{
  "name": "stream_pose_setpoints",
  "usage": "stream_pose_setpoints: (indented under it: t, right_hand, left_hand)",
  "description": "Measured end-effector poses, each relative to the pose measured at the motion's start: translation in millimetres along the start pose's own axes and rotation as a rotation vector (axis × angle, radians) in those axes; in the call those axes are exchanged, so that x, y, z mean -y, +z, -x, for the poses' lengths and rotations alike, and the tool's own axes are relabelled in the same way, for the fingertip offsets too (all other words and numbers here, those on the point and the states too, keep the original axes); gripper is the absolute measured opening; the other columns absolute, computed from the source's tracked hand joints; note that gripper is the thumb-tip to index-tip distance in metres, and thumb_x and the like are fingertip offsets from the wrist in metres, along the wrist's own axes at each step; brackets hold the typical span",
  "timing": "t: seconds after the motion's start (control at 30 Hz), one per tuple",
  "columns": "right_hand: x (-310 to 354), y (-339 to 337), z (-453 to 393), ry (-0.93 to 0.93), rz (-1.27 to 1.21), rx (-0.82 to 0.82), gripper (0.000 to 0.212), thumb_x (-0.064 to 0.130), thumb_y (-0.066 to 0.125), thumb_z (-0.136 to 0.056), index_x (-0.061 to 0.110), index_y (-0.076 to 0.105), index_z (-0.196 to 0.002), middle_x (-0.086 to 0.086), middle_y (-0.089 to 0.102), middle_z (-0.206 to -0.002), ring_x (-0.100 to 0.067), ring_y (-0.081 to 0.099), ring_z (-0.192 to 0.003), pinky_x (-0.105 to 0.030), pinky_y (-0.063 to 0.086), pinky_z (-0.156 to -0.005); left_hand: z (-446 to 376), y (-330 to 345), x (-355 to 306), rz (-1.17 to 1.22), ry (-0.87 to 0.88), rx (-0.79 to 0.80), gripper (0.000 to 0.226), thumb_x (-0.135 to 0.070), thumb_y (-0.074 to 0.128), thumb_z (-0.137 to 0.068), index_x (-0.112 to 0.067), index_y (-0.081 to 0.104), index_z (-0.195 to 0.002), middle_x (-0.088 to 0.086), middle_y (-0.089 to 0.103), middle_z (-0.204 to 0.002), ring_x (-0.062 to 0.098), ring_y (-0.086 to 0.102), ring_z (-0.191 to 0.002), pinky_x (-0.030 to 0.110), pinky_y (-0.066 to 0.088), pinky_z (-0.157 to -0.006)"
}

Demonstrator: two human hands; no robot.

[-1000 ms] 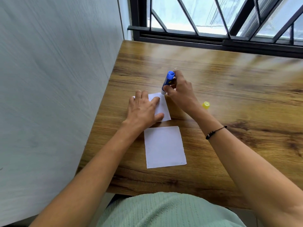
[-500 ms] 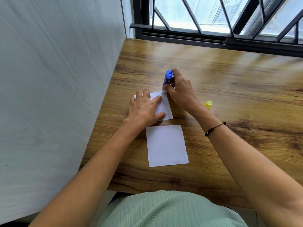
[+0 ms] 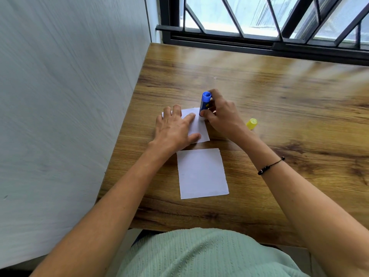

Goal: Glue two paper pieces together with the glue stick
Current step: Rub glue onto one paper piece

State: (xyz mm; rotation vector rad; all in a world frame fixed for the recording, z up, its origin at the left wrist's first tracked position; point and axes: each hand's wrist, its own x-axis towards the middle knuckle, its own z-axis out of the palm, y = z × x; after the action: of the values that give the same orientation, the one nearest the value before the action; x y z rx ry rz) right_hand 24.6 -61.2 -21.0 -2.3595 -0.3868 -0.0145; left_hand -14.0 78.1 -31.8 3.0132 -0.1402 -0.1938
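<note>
Two white paper pieces lie on the wooden table. My left hand [image 3: 175,128] lies flat on the far paper [image 3: 200,128], fingers spread, pressing it down. My right hand [image 3: 221,114] grips a blue glue stick [image 3: 205,102] held nearly upright, its lower end on the far right corner of that paper. The near paper [image 3: 201,173] lies free just in front, touched by neither hand. The yellow cap [image 3: 251,123] sits on the table to the right of my right hand.
The wooden table [image 3: 279,96] meets a white wall [image 3: 69,96] on its left edge and a black-framed barred window [image 3: 259,43] at the back. A tiny scrap [image 3: 215,77] lies beyond the hands. My green-clad torso is at the table's near edge.
The glue stick has tilted from leaning toward the right to nearly upright over the paper's far right corner. My left hand has stayed pressed on the far paper.
</note>
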Motion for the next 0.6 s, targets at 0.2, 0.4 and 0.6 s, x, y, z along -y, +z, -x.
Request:
stream_pose_setpoints:
  t: [0.2,0.4,0.6]
  right_hand:
    - [0.8,-1.9,12.5,-0.011,0.004,0.012,0.036,0.009,0.059,-0.082,0.006,0.046,-0.116,-0.013,0.066,-0.096,-0.032,0.06,-0.083,-0.037,0.046,-0.077]
    - [2.3,-5.3,25.9,-0.037,0.015,0.035,0.036,0.008,0.059,-0.083,0.006,0.046,-0.116,-0.015,0.065,-0.099,-0.033,0.059,-0.082,-0.04,0.046,-0.077]
    - [2.6,-6.3,38.5,-0.051,0.019,0.033,0.036,0.009,0.061,-0.083,0.006,0.046,-0.115,-0.012,0.064,-0.094,-0.03,0.058,-0.078,-0.039,0.047,-0.075]
  left_hand:
    - [-0.4,0.1,0.0,-0.017,-0.002,0.0,0.066,-0.06,0.048,-0.082,-0.032,0.031,-0.139,0.012,0.033,-0.134,0.032,0.032,-0.124,0.044,0.033,-0.099]
    - [0.5,-0.9,0.5,-0.009,0.003,0.01,0.066,-0.06,0.047,-0.082,-0.031,0.03,-0.139,0.012,0.033,-0.134,0.032,0.031,-0.124,0.044,0.033,-0.1]
    - [0.2,-0.5,1.0,-0.023,0.006,0.012,0.067,-0.06,0.047,-0.083,-0.03,0.03,-0.14,0.012,0.033,-0.135,0.032,0.031,-0.124,0.044,0.032,-0.1]
